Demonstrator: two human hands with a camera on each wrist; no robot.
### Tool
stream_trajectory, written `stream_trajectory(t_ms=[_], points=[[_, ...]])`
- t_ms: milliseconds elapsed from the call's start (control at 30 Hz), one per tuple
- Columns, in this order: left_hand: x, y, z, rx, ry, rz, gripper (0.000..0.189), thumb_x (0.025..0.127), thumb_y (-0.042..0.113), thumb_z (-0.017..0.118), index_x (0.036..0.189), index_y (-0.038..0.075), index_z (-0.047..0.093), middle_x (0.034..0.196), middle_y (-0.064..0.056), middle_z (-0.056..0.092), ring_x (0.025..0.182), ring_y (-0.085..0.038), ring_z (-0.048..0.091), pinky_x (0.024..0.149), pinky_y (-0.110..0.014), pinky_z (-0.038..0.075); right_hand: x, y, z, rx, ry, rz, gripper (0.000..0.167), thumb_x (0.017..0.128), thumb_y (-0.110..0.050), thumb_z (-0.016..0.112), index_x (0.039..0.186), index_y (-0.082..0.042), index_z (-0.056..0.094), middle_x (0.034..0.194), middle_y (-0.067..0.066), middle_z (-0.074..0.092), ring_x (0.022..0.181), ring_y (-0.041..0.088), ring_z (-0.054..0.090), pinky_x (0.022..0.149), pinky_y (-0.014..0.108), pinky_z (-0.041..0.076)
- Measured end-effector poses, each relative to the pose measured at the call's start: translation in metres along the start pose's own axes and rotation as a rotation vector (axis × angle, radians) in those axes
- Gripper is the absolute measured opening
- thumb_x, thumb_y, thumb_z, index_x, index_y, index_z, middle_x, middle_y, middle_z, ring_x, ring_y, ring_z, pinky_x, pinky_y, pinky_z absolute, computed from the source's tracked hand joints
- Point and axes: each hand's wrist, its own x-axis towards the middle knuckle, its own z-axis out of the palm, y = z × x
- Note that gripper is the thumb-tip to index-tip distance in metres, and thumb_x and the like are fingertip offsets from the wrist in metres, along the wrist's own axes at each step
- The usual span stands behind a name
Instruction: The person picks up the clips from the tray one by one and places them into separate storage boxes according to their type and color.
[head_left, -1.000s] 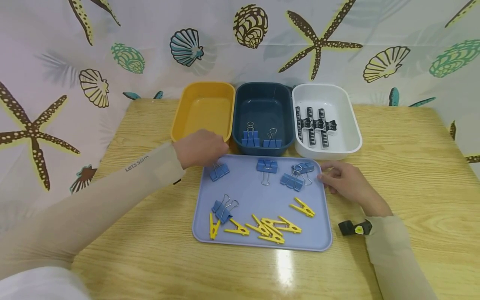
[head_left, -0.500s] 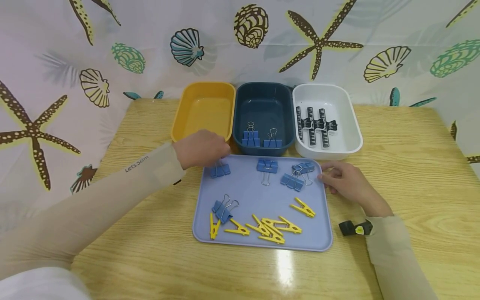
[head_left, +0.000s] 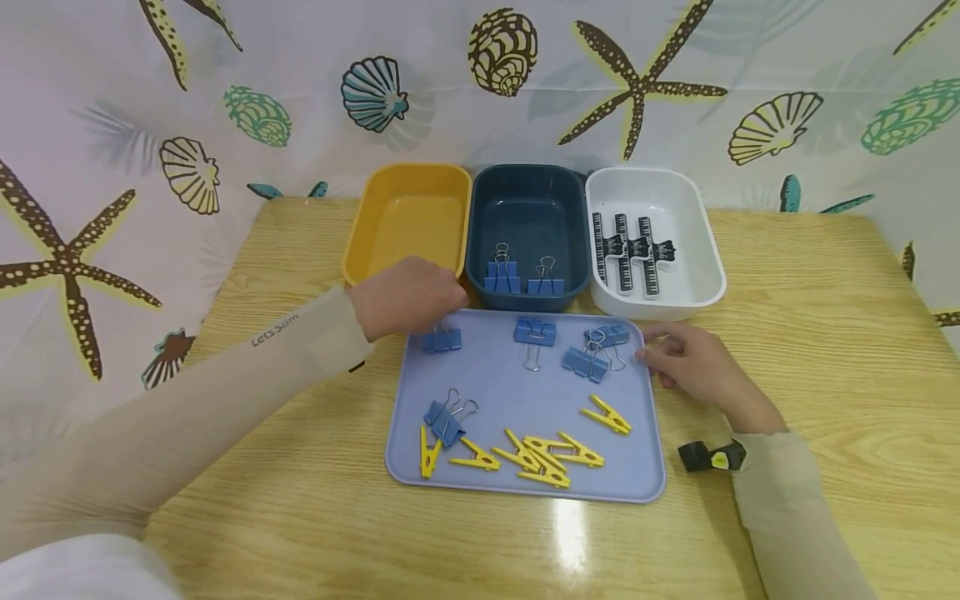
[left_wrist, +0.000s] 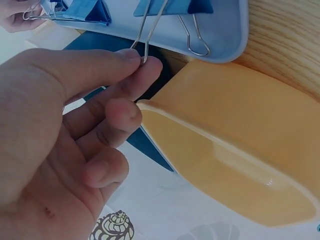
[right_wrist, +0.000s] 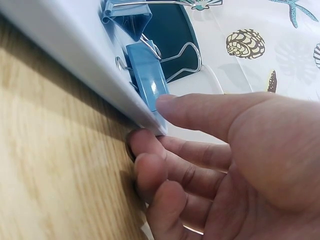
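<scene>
left hand (head_left: 408, 297): thumb and forefinger pinch a wire handle (left_wrist: 150, 37) of the blue clip (head_left: 442, 340), located at the far left corner of the tray (head_left: 510, 392). right hand (head_left: 693, 362): thumb and curled fingers grip the tray's right rim, beside two more clips (head_left: 585, 365).

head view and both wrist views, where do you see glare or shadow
Head view: bright glare on the wooden table, just below the tray; left wrist view: a small highlight inside the yellow bin; right wrist view: a white glint on a blue binder clip, plus dark shadow on the table along the tray's edge.
</scene>
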Motion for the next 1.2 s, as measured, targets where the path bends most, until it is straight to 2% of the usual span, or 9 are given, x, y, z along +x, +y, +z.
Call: stream_trajectory(t_ms=[333,633,1200], points=[[-0.002,0.0,-0.001,-0.008,-0.045,-0.006,0.009,0.093,0.01,0.059,0.094,0.008,0.068,0.071,-0.003,0.06,0.062,-0.018,0.055,0.06,-0.027,0.049,-0.001,-0.002,-0.001,0.007,-0.006,-0.004,0.041,0.094,-0.02,0.061,0.127,0.003,0.055,0.075,0.006,0.067,0.06,0.013,0.058,0.057,0.024,0.047],[-0.002,0.0,-0.002,-0.03,-0.071,0.008,0.007,0.092,0.011,0.061,0.096,0.009,0.067,0.07,-0.002,0.058,0.061,-0.017,0.054,0.059,-0.026,0.046,-0.001,-0.003,-0.001,0.003,-0.007,0.005,0.041,0.094,-0.02,0.061,0.127,0.003,0.054,0.076,0.006,0.068,0.061,0.014,0.058,0.057,0.024,0.047],[0.0,0.002,-0.013,-0.085,-0.055,0.03,0.012,0.094,0.015,0.06,0.099,0.01,0.069,0.074,-0.002,0.062,0.06,-0.017,0.056,0.059,-0.026,0.049,-0.001,-0.003,-0.001,0.002,-0.008,0.003,0.041,0.094,-0.02,0.06,0.127,0.003,0.054,0.075,0.006,0.067,0.061,0.014,0.058,0.057,0.024,0.046]])
